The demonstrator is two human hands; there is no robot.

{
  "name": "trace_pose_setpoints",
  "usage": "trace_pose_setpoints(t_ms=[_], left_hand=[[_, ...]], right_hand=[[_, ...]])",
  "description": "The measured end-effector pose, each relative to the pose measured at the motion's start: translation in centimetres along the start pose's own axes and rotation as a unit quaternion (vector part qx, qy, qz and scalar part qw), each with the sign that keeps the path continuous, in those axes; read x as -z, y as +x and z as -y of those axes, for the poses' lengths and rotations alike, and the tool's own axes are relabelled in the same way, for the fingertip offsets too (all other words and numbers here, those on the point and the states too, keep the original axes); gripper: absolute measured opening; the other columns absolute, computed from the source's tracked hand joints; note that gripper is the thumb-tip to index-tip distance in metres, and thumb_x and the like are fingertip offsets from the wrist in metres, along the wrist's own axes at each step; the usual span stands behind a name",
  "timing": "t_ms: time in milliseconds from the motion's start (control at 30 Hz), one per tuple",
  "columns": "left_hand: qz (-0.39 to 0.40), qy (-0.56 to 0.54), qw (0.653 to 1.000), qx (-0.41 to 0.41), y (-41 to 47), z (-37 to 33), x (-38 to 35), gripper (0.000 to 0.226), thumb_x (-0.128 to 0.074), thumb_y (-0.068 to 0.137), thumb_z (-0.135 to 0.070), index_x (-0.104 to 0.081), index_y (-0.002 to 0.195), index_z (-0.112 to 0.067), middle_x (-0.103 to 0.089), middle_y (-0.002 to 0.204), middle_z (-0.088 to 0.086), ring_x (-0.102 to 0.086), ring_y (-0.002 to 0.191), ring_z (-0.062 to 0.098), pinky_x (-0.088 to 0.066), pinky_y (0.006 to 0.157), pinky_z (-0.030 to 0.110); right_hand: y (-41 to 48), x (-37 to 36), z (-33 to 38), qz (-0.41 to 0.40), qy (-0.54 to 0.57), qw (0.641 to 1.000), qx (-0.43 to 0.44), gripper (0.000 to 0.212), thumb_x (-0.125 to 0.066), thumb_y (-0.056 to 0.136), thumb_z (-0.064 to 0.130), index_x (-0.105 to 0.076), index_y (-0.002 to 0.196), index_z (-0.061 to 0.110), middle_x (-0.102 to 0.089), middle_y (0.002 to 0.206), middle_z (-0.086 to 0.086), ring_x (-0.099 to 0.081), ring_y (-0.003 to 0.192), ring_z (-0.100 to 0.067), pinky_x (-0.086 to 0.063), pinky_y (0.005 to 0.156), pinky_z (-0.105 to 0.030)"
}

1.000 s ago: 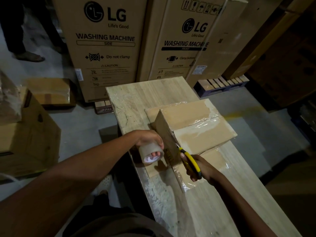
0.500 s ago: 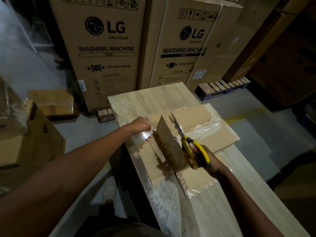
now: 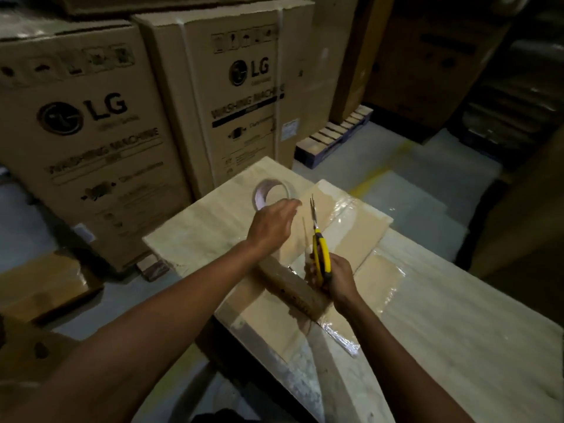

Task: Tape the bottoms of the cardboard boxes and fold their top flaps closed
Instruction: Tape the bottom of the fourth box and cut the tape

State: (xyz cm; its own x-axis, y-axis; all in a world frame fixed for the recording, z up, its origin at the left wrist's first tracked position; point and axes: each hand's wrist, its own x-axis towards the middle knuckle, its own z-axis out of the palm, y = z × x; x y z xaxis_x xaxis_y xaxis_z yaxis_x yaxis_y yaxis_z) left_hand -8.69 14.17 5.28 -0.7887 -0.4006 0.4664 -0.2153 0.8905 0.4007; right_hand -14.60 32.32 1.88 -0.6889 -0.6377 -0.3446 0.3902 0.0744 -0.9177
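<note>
Currently: one cardboard box (image 3: 351,236) lies on the pale, wood-grained table (image 3: 457,346), roughly mid-surface. Its brown upper face is matt, crossed by wrinkled strips of clear glossy tape that catch the light. The shaded wall facing the camera is darker. Flat flaps spread from the base onto the tabletop at the near left and at the right, and they too carry shiny film.

Left hand (image 3: 271,227): hovers over the far left corner of the box with its fingers curved downward. It overlaps the near edge of the tape roll (image 3: 272,192). Cannot tell whether it grips the roll or only sits in front of it. The roll is a translucent ring with a pale core, on the table just beyond the box.

Right hand (image 3: 338,279): fingers curled round the yellow-and-black handles of the scissors (image 3: 319,254). The thin metal blades point away over the top of the box. Blade gap is unclear because of blur.

Background: two tall, printed corrugated cartons (image 3: 91,148) stand past the far end of the table. A slatted wooden pallet (image 3: 335,132) sits on the grey floor to the right of them
</note>
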Motion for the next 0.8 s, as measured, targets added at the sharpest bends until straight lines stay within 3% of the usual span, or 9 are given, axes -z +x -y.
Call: trace_pose_setpoints(t_ms=[100,233,300,500,600,700,800], left_hand=[[0.04,0.004,0.995,-0.095,1.9,-1.9,-2.8,0.031,-0.053,0.086,-0.004,-0.067,0.113,-0.011,-0.069,0.092,0.009,-0.067,0.074,0.032,-0.049,0.052,0.036],[0.076,-0.004,0.977,-0.199,3.1,-3.9,-6.3,0.042,-0.041,0.079,-0.008,-0.065,0.112,-0.012,-0.066,0.083,0.009,-0.065,0.066,0.031,-0.051,0.051,0.036],[0.08,-0.007,0.966,-0.247,3.4,-4.8,-8.0,0.04,-0.043,0.079,-0.005,-0.065,0.111,-0.013,-0.064,0.08,0.01,-0.063,0.063,0.031,-0.05,0.053,0.038],[0.063,-0.011,0.931,-0.36,2.7,-7.5,-12.4,0.027,-0.061,0.078,-0.005,-0.066,0.102,-0.015,-0.057,0.075,0.006,-0.058,0.065,0.028,-0.046,0.063,0.039],[0.086,-0.005,0.925,-0.37,2.0,-8.2,-14.1,0.026,-0.058,0.079,-0.01,-0.066,0.103,-0.015,-0.062,0.081,0.007,-0.06,0.07,0.029,-0.043,0.071,0.041],[0.125,0.021,0.929,-0.349,1.8,-9.1,-14.4,0.03,-0.055,0.079,-0.013,-0.063,0.108,-0.015,-0.065,0.091,0.008,-0.061,0.078,0.03,-0.041,0.08,0.044],[0.134,0.026,0.933,-0.332,1.9,-9.5,-14.7,0.033,-0.056,0.078,-0.011,-0.06,0.11,-0.015,-0.064,0.094,0.008,-0.06,0.08,0.029,-0.042,0.078,0.044]], right_hand=[[0.3,0.1,0.1,-0.077,0.132,0.988,-0.021,0.035,-0.056,0.098,0.035,-0.067,0.096,0.002,-0.061,0.073,-0.014,-0.055,0.055,-0.025,-0.044,0.057,-0.033],[0.5,2.3,-0.1,-0.161,0.362,0.918,-0.001,0.034,-0.046,0.102,0.038,-0.059,0.095,0.007,-0.058,0.071,-0.005,-0.058,0.055,-0.014,-0.045,0.044,-0.021],[-0.1,3.1,-0.7,-0.196,0.395,0.897,0.017,0.033,-0.048,0.098,0.039,-0.058,0.092,0.008,-0.056,0.07,-0.003,-0.058,0.053,-0.011,-0.04,0.038,-0.017],[-3.4,3.5,-1.5,-0.332,0.257,0.908,0.014,0.024,-0.066,0.093,0.031,-0.07,0.094,0.007,-0.06,0.069,-0.007,-0.052,0.05,-0.014,-0.035,0.041,-0.02],[-5.0,5.7,-2.5,-0.43,0.167,0.887,-0.01,0.02,-0.06,0.097,0.016,-0.07,0.083,0.005,-0.064,0.069,-0.014,-0.054,0.049,-0.017,-0.037,0.044,-0.022],[-6.3,9.2,-4.6,-0.49,0.037,0.867,-0.085,0.037,-0.059,0.09,0.028,-0.067,0.063,0.005,-0.068,0.067,-0.019,-0.061,0.056,-0.027,-0.043,0.052,-0.031],[-7.4,12.8,-6.3,-0.499,-0.086,0.845,-0.175,0.029,-0.058,0.085,0.025,-0.066,0.068,0.002,-0.066,0.07,-0.017,-0.066,0.073,-0.035,-0.045,0.059,-0.033]])
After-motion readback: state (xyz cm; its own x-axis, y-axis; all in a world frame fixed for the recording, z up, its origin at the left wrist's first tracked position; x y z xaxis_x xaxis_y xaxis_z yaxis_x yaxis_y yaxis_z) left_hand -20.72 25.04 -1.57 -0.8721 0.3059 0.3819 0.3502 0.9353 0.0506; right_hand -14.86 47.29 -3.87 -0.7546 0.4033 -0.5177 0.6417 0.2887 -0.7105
